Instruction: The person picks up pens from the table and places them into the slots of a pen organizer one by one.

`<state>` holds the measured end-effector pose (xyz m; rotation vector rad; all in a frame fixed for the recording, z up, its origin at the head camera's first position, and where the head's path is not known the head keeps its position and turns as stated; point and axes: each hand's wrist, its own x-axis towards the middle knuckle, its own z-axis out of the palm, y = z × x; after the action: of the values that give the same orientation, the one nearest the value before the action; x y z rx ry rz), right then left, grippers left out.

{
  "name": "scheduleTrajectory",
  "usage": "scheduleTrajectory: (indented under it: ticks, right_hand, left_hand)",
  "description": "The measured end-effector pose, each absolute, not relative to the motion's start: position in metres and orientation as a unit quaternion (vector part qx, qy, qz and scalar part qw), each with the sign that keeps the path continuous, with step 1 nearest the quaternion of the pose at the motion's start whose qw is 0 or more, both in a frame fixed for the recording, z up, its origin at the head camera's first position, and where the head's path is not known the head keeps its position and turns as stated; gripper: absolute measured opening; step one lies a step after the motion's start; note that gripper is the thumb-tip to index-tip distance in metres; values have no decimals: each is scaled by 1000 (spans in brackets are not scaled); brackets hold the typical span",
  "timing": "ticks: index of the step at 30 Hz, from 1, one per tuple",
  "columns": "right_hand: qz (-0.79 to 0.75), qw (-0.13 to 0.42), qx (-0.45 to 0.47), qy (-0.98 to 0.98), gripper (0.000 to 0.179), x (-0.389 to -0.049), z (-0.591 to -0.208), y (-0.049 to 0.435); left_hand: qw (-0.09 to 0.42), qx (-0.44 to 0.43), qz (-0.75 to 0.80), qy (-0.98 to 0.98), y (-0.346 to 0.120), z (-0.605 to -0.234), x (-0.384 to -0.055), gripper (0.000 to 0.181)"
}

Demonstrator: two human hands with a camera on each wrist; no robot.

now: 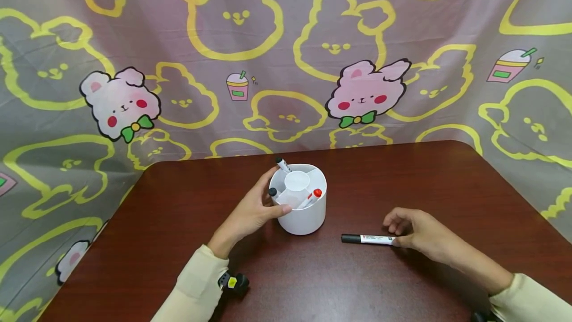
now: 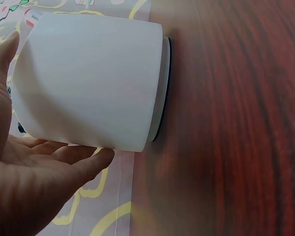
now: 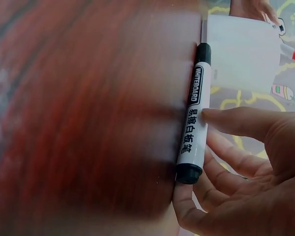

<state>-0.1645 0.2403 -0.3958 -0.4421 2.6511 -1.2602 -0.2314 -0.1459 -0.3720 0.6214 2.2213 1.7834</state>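
A white round pen holder point(image 1: 304, 218) with divided compartments stands on the table. Two black-capped markers point(image 1: 283, 165) and a red-capped marker point(image 1: 313, 198) lean in it. My left hand point(image 1: 250, 211) grips the holder from its left, thumb at the near rim and fingers round the far side. To the right, a whiteboard marker point(image 1: 374, 239) with a white barrel and black ends lies sideways on the table. The thumb of my right hand point(image 1: 424, 235) touches its barrel near the right end. The other fingers are loosely bent beyond the marker, as the right wrist view point(image 3: 236, 187) also shows.
The dark red-brown wooden table point(image 1: 308, 277) has rounded far corners. Behind it hangs a curtain point(image 1: 277, 73) printed with cartoon bears, rabbits and drink cups. A dark wrist device point(image 1: 234, 282) sits at the left sleeve.
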Motion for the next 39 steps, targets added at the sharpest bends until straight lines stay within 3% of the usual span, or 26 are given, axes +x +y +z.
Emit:
scheduleTrajectory:
  ticks: [20, 39]
  right_hand:
    - [-449, 73, -152, 878, 27, -162, -393, 236]
    - [-491, -71, -133, 858, 29, -167, -384, 228]
  left_hand:
    - [114, 212, 616, 750, -143, -371, -230, 101]
    - [86, 188, 603, 770, -134, -376, -228, 107]
